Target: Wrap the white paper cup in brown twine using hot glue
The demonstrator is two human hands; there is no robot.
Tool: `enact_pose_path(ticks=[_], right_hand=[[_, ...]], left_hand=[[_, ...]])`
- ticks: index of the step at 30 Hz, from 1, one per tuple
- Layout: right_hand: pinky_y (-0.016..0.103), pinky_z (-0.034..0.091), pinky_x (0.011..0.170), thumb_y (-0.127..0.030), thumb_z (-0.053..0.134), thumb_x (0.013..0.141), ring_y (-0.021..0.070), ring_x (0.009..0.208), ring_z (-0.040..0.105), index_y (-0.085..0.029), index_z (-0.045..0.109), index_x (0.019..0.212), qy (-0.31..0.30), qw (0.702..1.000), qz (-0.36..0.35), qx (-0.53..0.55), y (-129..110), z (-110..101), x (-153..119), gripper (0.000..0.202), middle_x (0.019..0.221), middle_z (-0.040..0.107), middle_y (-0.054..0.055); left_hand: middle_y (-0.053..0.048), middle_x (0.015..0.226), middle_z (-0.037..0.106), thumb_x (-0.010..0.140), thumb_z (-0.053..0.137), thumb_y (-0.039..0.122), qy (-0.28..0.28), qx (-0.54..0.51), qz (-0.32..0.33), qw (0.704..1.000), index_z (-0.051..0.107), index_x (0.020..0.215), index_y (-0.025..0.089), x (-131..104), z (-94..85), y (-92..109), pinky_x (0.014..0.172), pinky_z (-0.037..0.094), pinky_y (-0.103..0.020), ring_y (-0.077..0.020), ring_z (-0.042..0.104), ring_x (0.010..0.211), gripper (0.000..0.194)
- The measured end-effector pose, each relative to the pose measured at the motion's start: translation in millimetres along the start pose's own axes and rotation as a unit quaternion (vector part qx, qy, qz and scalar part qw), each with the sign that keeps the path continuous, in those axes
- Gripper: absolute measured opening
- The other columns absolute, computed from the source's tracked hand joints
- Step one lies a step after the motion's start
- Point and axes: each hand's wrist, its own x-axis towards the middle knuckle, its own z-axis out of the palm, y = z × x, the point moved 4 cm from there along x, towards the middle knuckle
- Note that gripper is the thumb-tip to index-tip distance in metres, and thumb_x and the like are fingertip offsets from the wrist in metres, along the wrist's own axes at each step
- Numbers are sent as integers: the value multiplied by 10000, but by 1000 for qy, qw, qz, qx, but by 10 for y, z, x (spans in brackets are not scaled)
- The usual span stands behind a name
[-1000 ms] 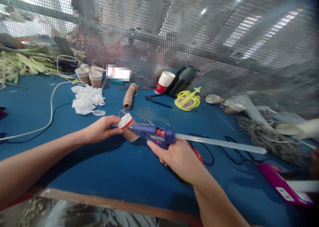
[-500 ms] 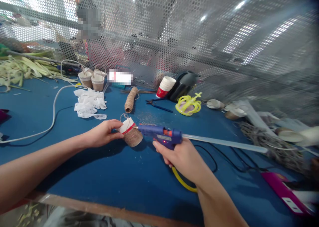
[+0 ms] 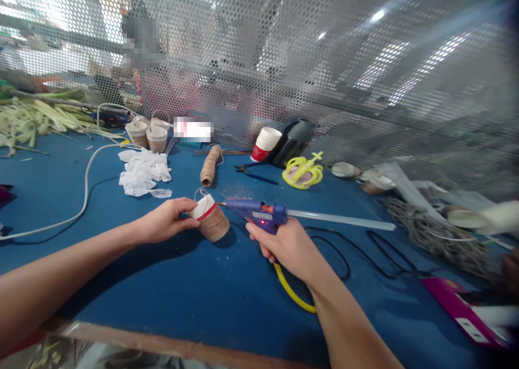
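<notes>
My left hand (image 3: pixel 172 219) pinches the white-rimmed end of a paper cup (image 3: pixel 214 223) wrapped in brown twine. The cup lies tilted, with a red band showing between the white rim and the twine, and a loose strand loops up from it. My right hand (image 3: pixel 284 245) is wrapped around the handle of a blue glue gun (image 3: pixel 259 212) with a small red light lit. The gun's nozzle points left, close to the red band; whether it touches cannot be made out. A long clear glue stick (image 3: pixel 344 219) sticks out of its back.
Behind the cup lies a twine spool (image 3: pixel 209 166). Pliers (image 3: pixel 257 174), stacked paper cups (image 3: pixel 265 143) and a yellow crown-shaped piece (image 3: pixel 303 172) sit farther back. White gloves (image 3: pixel 145 172) and twine-wrapped cups (image 3: pixel 157 136) are left; grey cord (image 3: pixel 438 234) and a purple power strip (image 3: pixel 458 309) right.
The glue gun has shifted slightly left and up, its nozzle now nearer the cup's upper edge. The cup has turned a little in my left hand. The view has shifted slightly.
</notes>
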Motion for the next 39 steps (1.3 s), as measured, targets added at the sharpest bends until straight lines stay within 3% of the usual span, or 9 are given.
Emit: enact_pose_path(ticks=[4, 7, 14, 17, 24, 28, 30, 32, 39], right_hand=[[200, 363, 390, -355, 578, 711, 74, 360, 425, -145, 537, 687, 6, 996, -20, 87, 66, -54, 125, 215, 409, 468, -54], [192, 383, 420, -323, 593, 710, 76, 430, 474, -146, 517, 764, 95, 987, -6, 132, 167, -198, 314, 200, 511, 512, -45], [220, 417, 459, -338, 450, 848, 84, 476, 495, -92, 555, 702, 173, 980, 95, -5, 478, -355, 860, 304, 616, 565, 49], [272, 487, 592, -352, 465, 859, 114, 658, 576, -95, 571, 919, 157, 976, 138, -57, 563, -307, 991, 284, 834, 606, 60], [376, 397, 814, -291, 575, 776, 316, 1076, 486, -68, 623, 905, 193, 964, 86, -163, 175, -272, 847, 263, 1114, 556, 237], [238, 419, 776, -485, 506, 780, 171, 925, 576, -197, 653, 825, 98, 985, -44, -134, -270, 12, 655, 327, 949, 658, 30], [236, 428, 752, -482, 399, 837, 149, 871, 585, -168, 652, 828, -47, 984, -162, -49, -477, 259, 575, 403, 906, 661, 34], [249, 439, 716, -465, 404, 835, 144, 800, 590, -135, 647, 805, -116, 975, -190, 7, -567, 409, 527, 411, 860, 660, 55], [267, 421, 809, -290, 619, 703, 114, 840, 574, -137, 624, 771, -68, 962, -151, 216, -482, 324, 423, 168, 1034, 617, 70]], left_hand=[[-93, 940, 640, 808, 474, 270, -2, 5, 6, 1000, 590, 838, 126, 4, -1, -3, 832, 426, -335, -207, 563, 892, 188], [-87, 946, 638, 803, 486, 263, 8, 18, 4, 1000, 588, 818, 133, 10, -20, -4, 829, 428, -335, -201, 564, 887, 166], [-89, 923, 640, 801, 494, 244, 17, 59, 37, 997, 590, 834, 136, 6, -34, 35, 816, 431, -327, -206, 565, 890, 148], [-90, 913, 640, 800, 498, 243, 24, 73, 48, 996, 592, 827, 139, 2, -42, 48, 813, 433, -327, -211, 565, 895, 143], [-90, 866, 640, 782, 530, 211, 33, 153, 75, 985, 587, 770, 155, -10, -49, 92, 820, 422, -348, -229, 566, 899, 81], [-108, 911, 640, 789, 514, 187, 24, 186, 91, 978, 583, 818, 151, -23, -20, 124, 851, 397, -387, -249, 556, 926, 83], [-106, 925, 640, 791, 510, 184, 21, 189, 95, 977, 582, 816, 154, -29, -12, 139, 881, 380, -394, -246, 553, 936, 83], [-105, 928, 640, 795, 504, 189, 20, 191, 95, 977, 583, 809, 153, -33, -15, 154, 903, 363, -400, -244, 551, 939, 88], [-62, 865, 652, 803, 483, 287, -11, 73, 19, 997, 595, 869, 128, -47, -82, 182, 740, 435, -303, -198, 574, 800, 205]])
